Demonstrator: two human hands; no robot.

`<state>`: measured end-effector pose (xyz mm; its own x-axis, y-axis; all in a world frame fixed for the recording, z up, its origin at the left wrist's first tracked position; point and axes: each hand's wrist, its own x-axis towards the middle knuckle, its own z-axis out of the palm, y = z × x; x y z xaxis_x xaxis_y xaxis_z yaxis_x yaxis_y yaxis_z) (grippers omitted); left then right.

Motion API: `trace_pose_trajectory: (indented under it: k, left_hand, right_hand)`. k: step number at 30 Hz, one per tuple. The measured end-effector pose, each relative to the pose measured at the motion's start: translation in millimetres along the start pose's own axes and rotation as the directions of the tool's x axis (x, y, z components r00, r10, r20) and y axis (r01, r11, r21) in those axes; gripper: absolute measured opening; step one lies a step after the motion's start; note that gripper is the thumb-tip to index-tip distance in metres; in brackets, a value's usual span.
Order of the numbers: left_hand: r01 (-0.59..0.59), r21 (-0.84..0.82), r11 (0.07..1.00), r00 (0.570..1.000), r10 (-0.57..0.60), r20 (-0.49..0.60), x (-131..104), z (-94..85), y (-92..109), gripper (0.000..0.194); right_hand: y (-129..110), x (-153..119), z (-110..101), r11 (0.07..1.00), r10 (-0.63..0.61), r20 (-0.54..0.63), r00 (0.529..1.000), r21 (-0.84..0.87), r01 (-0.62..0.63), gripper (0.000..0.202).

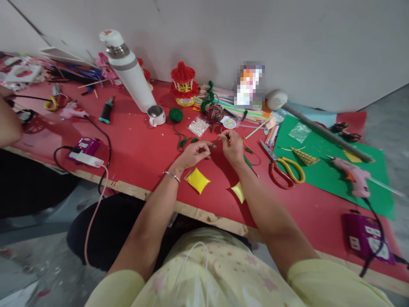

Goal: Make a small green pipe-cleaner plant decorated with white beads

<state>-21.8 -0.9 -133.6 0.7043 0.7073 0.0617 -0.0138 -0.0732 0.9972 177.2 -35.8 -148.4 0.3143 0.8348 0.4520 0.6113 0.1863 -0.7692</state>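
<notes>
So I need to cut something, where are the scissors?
In the head view, the scissors lie on the red table, right of the right hand, beside the green sheet.

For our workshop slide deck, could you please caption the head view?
Both hands, left hand and right hand, pinch a thin green strand above a red table, scissors nearby.

Matt red covering on the table (134, 149) over a rough wooden edge. Glossy white plastic flask (129, 70), shiny metal cup (156, 114), matt green paper sheet (322, 170), glossy yellow pouch (198, 180), metal-bladed scissors (281, 164).
</notes>
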Motion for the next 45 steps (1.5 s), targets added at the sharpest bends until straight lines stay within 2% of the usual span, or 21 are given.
trace_pose_trajectory:
  k: [3, 4, 6, 8, 10, 12, 13, 15, 17, 20, 22, 24, 27, 34, 45]
  left_hand:
    - [-0.011, -0.015, 1.0, 0.996, 0.009, -0.09, 3, -2.9, -5, 0.018]
    - [-0.018, -0.013, 1.0, 0.993, 0.016, -0.121, 3, -3.6, -7, 0.018]
    - [-0.034, 0.004, 0.999, 0.986, 0.034, -0.165, 5, -3.7, -9, 0.019]
    - [-0.039, 0.018, 0.999, 0.983, 0.041, -0.18, 5, -2.3, -9, 0.02]
    - [-0.04, 0.014, 0.999, 0.982, 0.042, -0.186, 4, -0.5, -6, 0.02]
    - [-0.049, 0.016, 0.999, 0.983, 0.051, -0.179, 3, 0.2, -3, 0.02]
    - [-0.052, 0.015, 0.999, 0.983, 0.054, -0.175, 2, 0.0, -2, 0.02]
    - [-0.042, -0.002, 0.999, 0.984, 0.041, -0.176, 0, -1.6, 0, 0.02]
    - [-0.032, -0.04, 0.999, 0.98, 0.023, -0.196, -1, -4.0, 1, 0.02]
    - [-0.069, -0.089, 0.994, 0.974, 0.047, -0.222, 1, -7.7, -2, 0.018]
    - [-0.079, -0.115, 0.99, 0.973, 0.052, -0.224, 2, -9.8, -5, 0.018]
    - [-0.046, -0.168, 0.985, 0.97, 0.004, -0.242, 4, -11.7, -9, 0.021]
    - [0.031, -0.299, 0.954, 0.954, -0.117, -0.275, 5, -14.1, -11, 0.03]
    - [0.09, -0.479, 0.873, 0.957, -0.209, -0.2, 3, -13.8, -5, 0.042]
    - [0.083, -0.524, 0.847, 0.942, -0.238, -0.237, 6, -11.8, -4, 0.041]
  right_hand:
    - [0, 0, 0, 0.999, 0.033, -0.096, 0.995, 0.013, -0.032, 0.021]
    - [-1, 0, 1, 0.996, 0.065, -0.111, 0.992, 0.063, -0.058, 0.022]
    - [-3, 1, 5, 0.949, 0.185, -0.103, 0.977, 0.279, -0.15, 0.024]
    - [-7, 3, 9, 0.781, 0.338, -0.007, 0.941, 0.56, -0.276, 0.031]
    - [-9, 4, 11, 0.548, 0.424, 0.145, 0.894, 0.745, -0.38, 0.038]
    - [-10, 5, 11, 0.396, 0.41, 0.259, 0.874, 0.813, -0.427, 0.044]
    - [-11, 5, 11, 0.371, 0.382, 0.28, 0.881, 0.826, -0.423, 0.045]
    - [-13, 3, 10, 0.42, 0.305, 0.263, 0.915, 0.825, -0.377, 0.042]
    - [-16, -1, 9, 0.568, 0.219, 0.233, 0.948, 0.759, -0.318, 0.033]
    - [-24, -6, 4, 0.845, 0.021, 0.242, 0.97, 0.514, -0.147, 0.023]
    - [-29, -8, -2, 0.94, -0.129, 0.279, 0.952, 0.341, 0.027, 0.021]
    - [-30, -8, -7, 0.955, -0.24, 0.297, 0.924, 0.242, 0.17, 0.019]
    - [-29, -8, -9, 0.947, -0.299, 0.273, 0.914, 0.204, 0.249, 0.017]
    - [-32, -9, -1, 0.937, -0.334, 0.235, 0.913, 0.193, 0.293, 0.021]
    - [-29, -12, 5, 0.928, -0.356, 0.203, 0.912, 0.194, 0.319, 0.022]
